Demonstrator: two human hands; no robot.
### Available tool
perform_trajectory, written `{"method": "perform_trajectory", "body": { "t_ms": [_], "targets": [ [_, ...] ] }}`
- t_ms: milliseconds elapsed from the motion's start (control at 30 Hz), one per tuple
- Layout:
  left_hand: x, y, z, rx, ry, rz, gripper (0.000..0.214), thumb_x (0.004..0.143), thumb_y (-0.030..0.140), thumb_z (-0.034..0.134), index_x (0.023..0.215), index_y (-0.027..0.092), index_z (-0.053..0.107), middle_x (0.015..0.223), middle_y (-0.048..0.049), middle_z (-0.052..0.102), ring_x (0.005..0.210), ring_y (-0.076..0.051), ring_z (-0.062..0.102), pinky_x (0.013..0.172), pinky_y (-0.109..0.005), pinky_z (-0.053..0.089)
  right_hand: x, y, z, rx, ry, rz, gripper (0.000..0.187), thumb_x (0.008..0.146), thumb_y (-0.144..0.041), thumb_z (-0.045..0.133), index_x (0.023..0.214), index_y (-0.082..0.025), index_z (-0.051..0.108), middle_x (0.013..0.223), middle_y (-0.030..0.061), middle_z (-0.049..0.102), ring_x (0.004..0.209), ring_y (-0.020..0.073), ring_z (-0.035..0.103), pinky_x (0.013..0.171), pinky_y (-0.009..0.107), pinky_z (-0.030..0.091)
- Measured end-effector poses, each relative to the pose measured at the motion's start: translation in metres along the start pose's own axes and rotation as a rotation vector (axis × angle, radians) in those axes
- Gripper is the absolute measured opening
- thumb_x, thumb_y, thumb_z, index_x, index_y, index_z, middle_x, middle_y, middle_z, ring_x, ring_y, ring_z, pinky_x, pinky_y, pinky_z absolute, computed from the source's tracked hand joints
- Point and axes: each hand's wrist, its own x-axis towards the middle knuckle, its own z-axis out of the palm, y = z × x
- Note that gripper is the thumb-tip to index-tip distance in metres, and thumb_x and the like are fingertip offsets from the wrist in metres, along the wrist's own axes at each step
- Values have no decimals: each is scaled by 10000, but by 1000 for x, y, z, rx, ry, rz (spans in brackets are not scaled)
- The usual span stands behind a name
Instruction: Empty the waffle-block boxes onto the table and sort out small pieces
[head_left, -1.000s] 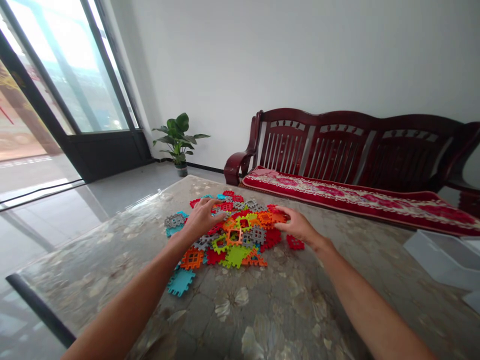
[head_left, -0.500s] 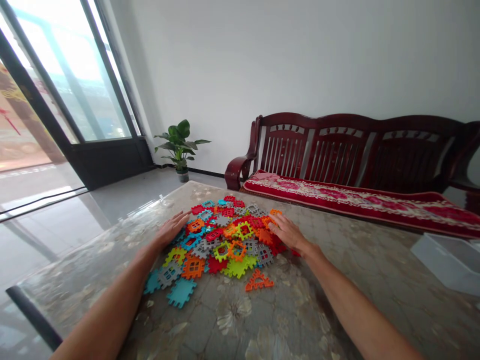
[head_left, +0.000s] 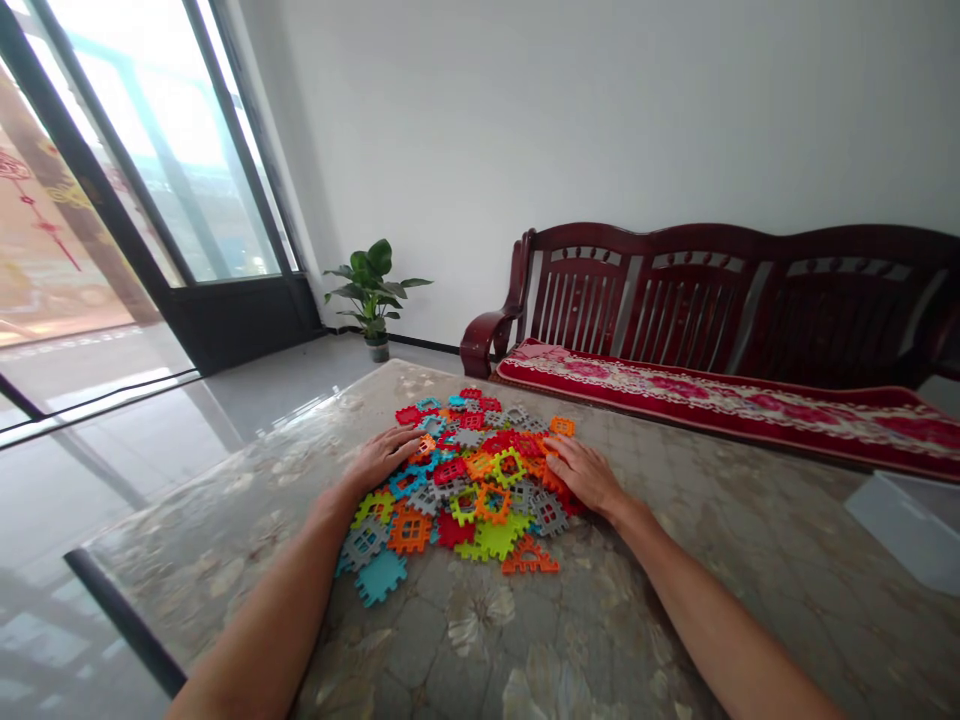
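Observation:
A spread of flat plastic interlocking tiles (head_left: 480,478) in red, orange, green, blue and grey lies on the floral-patterned table (head_left: 570,620). My left hand (head_left: 382,455) rests flat on the left side of the spread, fingers stretched out. My right hand (head_left: 585,472) lies flat on the right side, fingers extended over red and orange tiles. Neither hand grips a tile. An orange triangular tile (head_left: 530,558) and a blue square tile (head_left: 381,577) sit at the near edge of the spread.
A dark red wooden bench (head_left: 720,310) with a floral cushion stands behind the table. A potted plant (head_left: 373,290) sits on the floor by the glass door. A white plastic box (head_left: 907,525) is at the table's right.
The heap has been flattened and spread toward me. My left hand slid from the top of the pile to its left side, and my right hand drew nearer along the right side.

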Motion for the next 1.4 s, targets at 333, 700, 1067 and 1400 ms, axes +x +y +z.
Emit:
{"method": "perform_trajectory", "body": {
  "t_ms": [333,700,1067,1400],
  "targets": [
    [2,21,19,76,21,13,678,916,685,301,1341,265,620,1456,-45,562,1384,-276,446,1183,-447,297,-9,22,4,100,156,-51,425,977,-460,376,1269,-281,628,1417,46,586,1304,263,516,1130,485,337],
    [-4,51,38,131,43,89,573,946,653,326,1344,352,606,1386,-35,588,1314,-272,503,1139,-456,344,-33,33,-7,154,184,-43,384,926,-471,455,1199,-291,657,1333,42,646,1241,293,561,1091,496,368],
    [-11,92,45,146,11,87,509,965,589,358,1368,368,578,1374,-43,588,1302,-264,506,1133,-455,338,-50,63,-12,162,229,-65,385,902,-467,501,1189,-267,662,1291,66,665,1207,285,585,1080,474,393],
    [-5,143,68,136,13,116,457,954,534,433,1341,364,608,1357,-45,597,1286,-271,525,1117,-443,365,-80,99,-27,143,276,-17,396,875,-456,526,1190,-258,660,1297,78,662,1197,296,600,1069,491,418]
  ]
}}
